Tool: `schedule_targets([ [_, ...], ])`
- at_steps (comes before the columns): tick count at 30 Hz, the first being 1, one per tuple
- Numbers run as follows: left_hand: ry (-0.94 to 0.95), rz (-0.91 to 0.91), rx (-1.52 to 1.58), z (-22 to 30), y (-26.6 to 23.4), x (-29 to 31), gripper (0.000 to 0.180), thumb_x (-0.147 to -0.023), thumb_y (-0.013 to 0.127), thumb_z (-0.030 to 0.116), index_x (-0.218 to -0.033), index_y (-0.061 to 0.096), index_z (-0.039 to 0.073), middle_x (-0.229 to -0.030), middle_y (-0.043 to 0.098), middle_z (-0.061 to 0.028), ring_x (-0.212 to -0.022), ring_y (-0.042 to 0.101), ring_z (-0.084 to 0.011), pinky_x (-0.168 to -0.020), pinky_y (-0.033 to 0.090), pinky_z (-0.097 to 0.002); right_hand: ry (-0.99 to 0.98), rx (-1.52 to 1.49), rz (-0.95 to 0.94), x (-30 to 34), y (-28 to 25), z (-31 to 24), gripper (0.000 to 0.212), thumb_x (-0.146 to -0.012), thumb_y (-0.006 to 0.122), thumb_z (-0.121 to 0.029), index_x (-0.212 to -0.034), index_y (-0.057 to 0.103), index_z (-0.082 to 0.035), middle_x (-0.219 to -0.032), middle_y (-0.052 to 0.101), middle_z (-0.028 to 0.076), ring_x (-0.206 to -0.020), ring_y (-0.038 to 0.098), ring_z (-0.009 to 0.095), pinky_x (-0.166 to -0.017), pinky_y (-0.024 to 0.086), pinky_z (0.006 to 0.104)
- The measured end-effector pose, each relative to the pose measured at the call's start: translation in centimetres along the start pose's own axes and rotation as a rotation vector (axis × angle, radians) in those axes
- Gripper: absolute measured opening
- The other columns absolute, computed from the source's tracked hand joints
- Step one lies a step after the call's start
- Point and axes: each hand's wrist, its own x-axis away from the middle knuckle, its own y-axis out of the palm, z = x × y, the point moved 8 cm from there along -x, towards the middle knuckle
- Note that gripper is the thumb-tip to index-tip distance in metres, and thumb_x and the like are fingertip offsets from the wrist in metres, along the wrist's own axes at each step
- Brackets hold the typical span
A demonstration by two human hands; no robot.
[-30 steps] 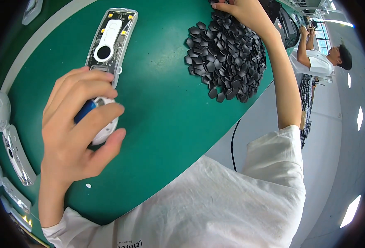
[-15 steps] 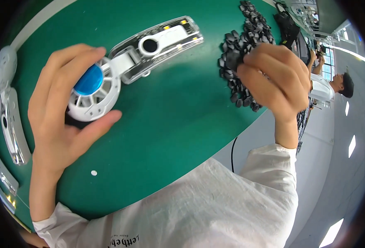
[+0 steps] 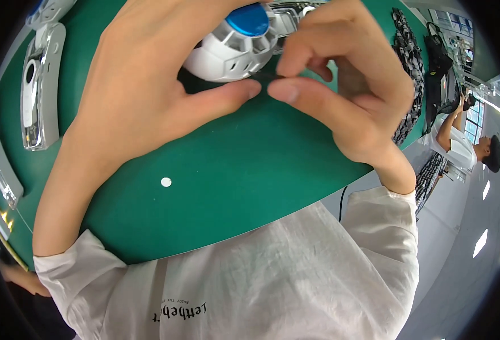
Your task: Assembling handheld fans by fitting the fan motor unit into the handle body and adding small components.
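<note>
A white, round, vented device [image 3: 221, 56] with a shiny blue cap [image 3: 249, 20] lies at the top middle. My left hand [image 3: 148, 79] curls around it from the left, its thumb along the near side and its fingertips cut off by the upper edge. The device's clear-and-white arm [image 3: 286, 20] runs off to the right, partly behind my right hand [image 3: 346, 73]. Thumb and forefinger of that hand pinch a small black piece [image 3: 266, 75] against or just beside the device's near right side; the fingers cover most of it.
Similar white devices [image 3: 41, 85] stand along the left of the green table [image 3: 233, 164]. A small white disc [image 3: 166, 182] lies near the front. Several black pieces [image 3: 409, 62] are heaped at the right edge, by a black bag [image 3: 439, 56]. A person [image 3: 459, 141] works beyond.
My right hand has come from the black heap over to the device, bringing a small black piece. The view has shifted, and the device now appears higher, with my left hand still around it.
</note>
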Motion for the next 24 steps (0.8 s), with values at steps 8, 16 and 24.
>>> schedule_targets([
  [8, 0.114, 0.015, -0.066, 0.6, -0.1, -0.2, 0.069, -0.073, 0.084, 0.029, -0.133, 0.057, 0.004, -0.109, 0.064, -0.0112, -0.097, 0.062, -0.0295, -0.081, 0.043, -0.0393, -0.008, -0.177, 0.049, -1.6, 1.0, -1.5, 0.039, -0.068, 0.082, -0.008, -0.106, 0.071, -0.005, -0.094, 0.069, 0.014, -0.085, 0.068, 0.03, -0.071, 0.058, 0.0398],
  [16, -0.03, -0.034, -0.02, 1.2, -0.1, -1.2, 0.069, -0.072, 0.085, 0.03, -0.13, 0.058, 0.003, -0.108, 0.063, -0.0123, -0.093, 0.062, -0.0296, -0.077, 0.045, -0.0386, -0.012, -0.338, 0.101, -2.9, 1.7, -2.0, 0.036, -0.069, 0.081, -0.01, -0.103, 0.071, -0.005, -0.093, 0.07, 0.014, -0.083, 0.069, 0.03, -0.07, 0.058, 0.04],
  [24, -0.123, -0.044, -0.048, 0.7, 0.7, -0.8, 0.065, -0.072, 0.086, 0.03, -0.126, 0.061, 0.003, -0.11, 0.063, -0.0147, -0.092, 0.063, -0.0309, -0.077, 0.05, -0.0391, -0.043, -0.465, 0.165, -1.0, -0.2, 0.3, 0.033, -0.069, 0.08, -0.013, -0.1, 0.072, -0.006, -0.092, 0.071, 0.015, -0.081, 0.07, 0.031, -0.069, 0.058, 0.0402],
])
